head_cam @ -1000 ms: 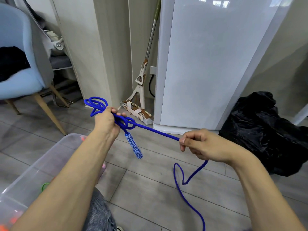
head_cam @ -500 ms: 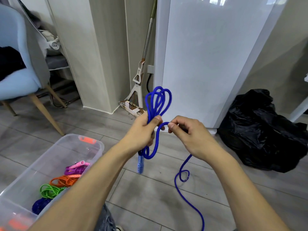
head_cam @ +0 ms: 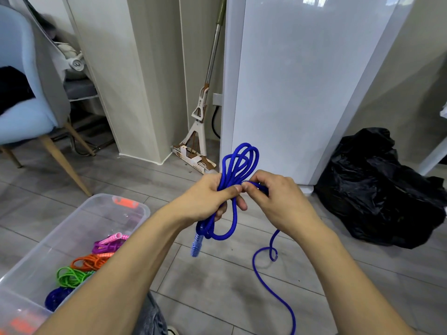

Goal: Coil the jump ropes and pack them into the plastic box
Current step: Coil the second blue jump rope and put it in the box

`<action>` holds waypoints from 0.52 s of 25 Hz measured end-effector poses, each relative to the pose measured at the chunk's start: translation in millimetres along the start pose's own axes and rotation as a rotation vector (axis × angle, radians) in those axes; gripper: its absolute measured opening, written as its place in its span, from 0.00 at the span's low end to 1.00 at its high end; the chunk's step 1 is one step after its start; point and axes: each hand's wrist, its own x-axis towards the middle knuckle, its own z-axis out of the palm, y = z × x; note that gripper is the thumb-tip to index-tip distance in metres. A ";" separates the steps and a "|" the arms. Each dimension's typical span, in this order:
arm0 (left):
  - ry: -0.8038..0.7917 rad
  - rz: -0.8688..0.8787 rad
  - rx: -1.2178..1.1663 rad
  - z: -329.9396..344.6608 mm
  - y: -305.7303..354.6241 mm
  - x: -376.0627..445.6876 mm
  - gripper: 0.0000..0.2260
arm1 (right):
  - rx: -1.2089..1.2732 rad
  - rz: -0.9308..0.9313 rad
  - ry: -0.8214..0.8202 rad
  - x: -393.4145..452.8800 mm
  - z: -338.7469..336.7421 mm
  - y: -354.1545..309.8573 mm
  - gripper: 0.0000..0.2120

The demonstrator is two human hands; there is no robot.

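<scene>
Left hand [head_cam: 208, 199] holds blue rope [head_cam: 238, 165] coil upright, loops up, handle hanging.

I can't read a single word, number or brand anywhere in front of me. The only printing I can spot is on the head of the mop [head_cam: 193, 158] leaning in the corner near the middle of the frame: a strip of dark marks along its lower edge, too small and blurred for me to make out. The upright part of the mop above it carries a small dark mark that I can't read either.
</scene>
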 end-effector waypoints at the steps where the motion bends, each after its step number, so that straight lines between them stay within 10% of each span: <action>1: 0.005 0.012 0.044 -1.5 -1.1 0.2 0.07 | 0.002 0.009 -0.005 0.5 0.7 -0.5 0.10; 13: 0.922 0.034 -0.848 -75.6 -17.9 20.6 0.03 | 0.196 0.162 -0.078 3.7 -33.5 37.5 0.15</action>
